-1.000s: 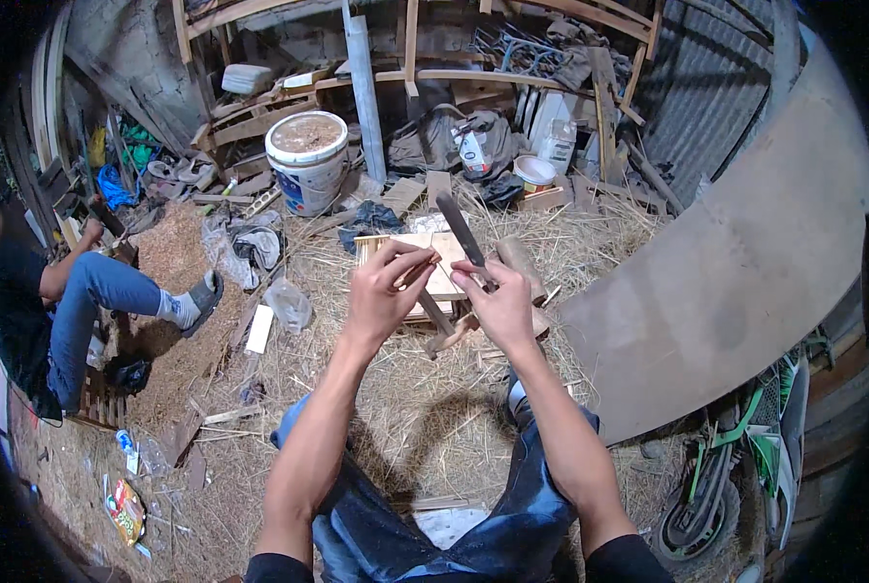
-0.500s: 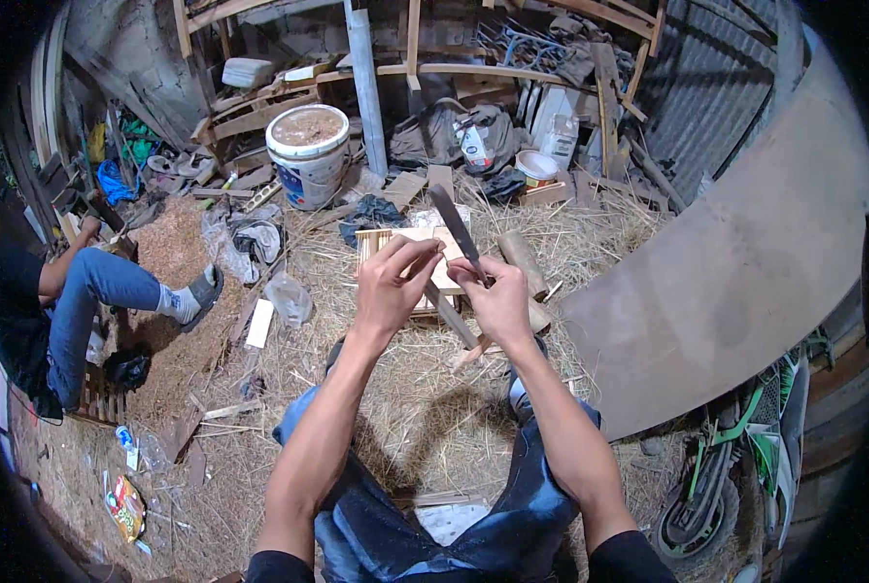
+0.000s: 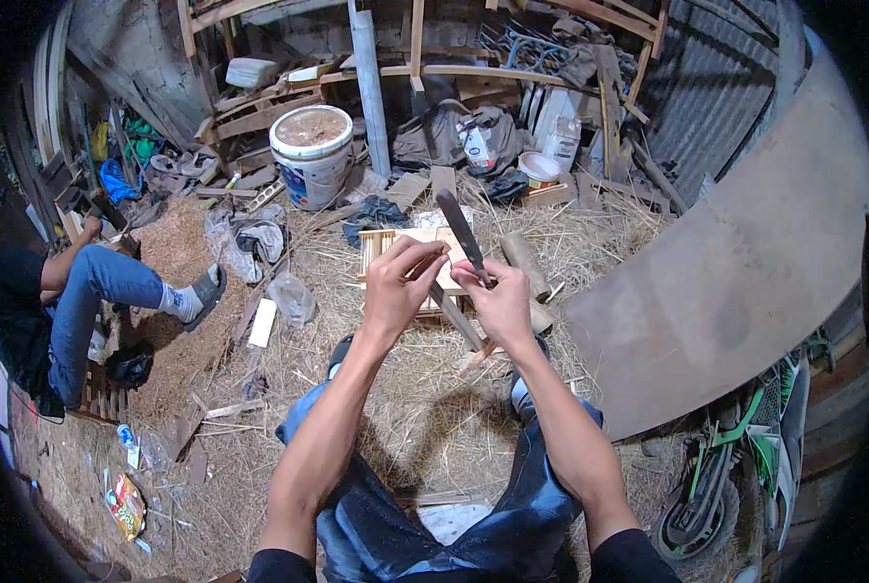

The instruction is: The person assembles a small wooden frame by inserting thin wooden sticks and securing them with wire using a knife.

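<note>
My right hand point(image 3: 500, 299) is closed round a knife point(image 3: 461, 228) whose long dark blade points up and away, tilted left. Close beside it, my left hand point(image 3: 397, 290) has its thumb and fingertips pinched together; whatever they hold is too small to make out. Beneath both hands lies a low stack of pale wooden pieces point(image 3: 376, 255), partly covered by them. A long narrow flat bar point(image 3: 457, 318) slants down from between my hands toward a reddish-brown end near my right foot.
Straw point(image 3: 425, 389) covers the ground. Short logs point(image 3: 524, 257) lie right of the stack. A white bucket point(image 3: 313, 160) stands behind, left of a post point(image 3: 370, 97). A large curved sheet point(image 3: 716, 262) and a motorbike point(image 3: 735, 457) are right. Another person point(image 3: 85, 301) sits at left.
Both hands keep nearly the same pose. The knife blade's tip has dipped slightly and shifted a little right. The whole view has shifted very slightly.
</note>
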Action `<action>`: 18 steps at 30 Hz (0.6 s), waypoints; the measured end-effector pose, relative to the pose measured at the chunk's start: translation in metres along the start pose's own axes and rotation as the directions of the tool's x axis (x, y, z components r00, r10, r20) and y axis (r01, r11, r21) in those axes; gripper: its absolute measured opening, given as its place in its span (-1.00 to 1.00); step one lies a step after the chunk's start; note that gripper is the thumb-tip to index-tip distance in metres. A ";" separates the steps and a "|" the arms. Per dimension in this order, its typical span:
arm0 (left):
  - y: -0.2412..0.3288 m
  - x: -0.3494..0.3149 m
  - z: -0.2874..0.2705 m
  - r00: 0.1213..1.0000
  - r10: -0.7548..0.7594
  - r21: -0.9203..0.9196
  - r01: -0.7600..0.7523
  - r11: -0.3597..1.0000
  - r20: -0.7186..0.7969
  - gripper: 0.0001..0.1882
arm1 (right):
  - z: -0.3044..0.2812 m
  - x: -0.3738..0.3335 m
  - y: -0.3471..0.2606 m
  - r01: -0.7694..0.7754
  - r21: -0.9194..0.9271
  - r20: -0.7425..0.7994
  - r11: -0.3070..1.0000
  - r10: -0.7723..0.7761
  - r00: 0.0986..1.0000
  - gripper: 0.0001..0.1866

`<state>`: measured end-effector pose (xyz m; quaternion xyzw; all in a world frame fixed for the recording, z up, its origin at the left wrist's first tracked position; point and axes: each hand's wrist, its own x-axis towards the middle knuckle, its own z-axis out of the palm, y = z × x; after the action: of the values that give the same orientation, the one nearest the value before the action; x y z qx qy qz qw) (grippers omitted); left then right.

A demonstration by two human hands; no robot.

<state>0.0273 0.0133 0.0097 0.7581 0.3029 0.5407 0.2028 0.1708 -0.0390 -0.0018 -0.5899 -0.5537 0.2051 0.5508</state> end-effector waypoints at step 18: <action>-0.021 0.017 -0.024 0.878 -0.371 -0.431 0.221 0.875 -0.302 -0.82 | -0.034 0.014 0.007 -0.166 -0.055 -0.272 0.984 0.146 0.951 -0.74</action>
<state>0.0036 0.0398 0.0158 0.5293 0.3385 0.6859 0.3672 0.2070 -0.0396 0.0076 -0.6750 -0.4336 0.1449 0.5792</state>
